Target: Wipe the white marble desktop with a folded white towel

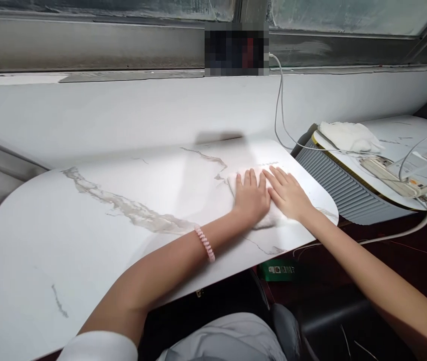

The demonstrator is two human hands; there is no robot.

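A white cloth [268,219] lies flat on the white marble-patterned table [153,185], near its right end. My left hand [251,198] rests palm down on the cloth, fingers stretched out and pointing away from me. Beside it, my right hand [288,194] also presses flat on the cloth with fingers extended. The fingertips of the right hand come close to the left hand's fingers. Both palms hide much of the cloth. A pink coiled band [204,243] circles my left forearm.
To the right stands a second marble-patterned table with a ribbed side [344,185]. It carries another white cloth [350,137], a power strip [394,176] and a white charger cable [281,95]. A green box [279,269] sits below the table edge. Windows [348,17] line the back wall.
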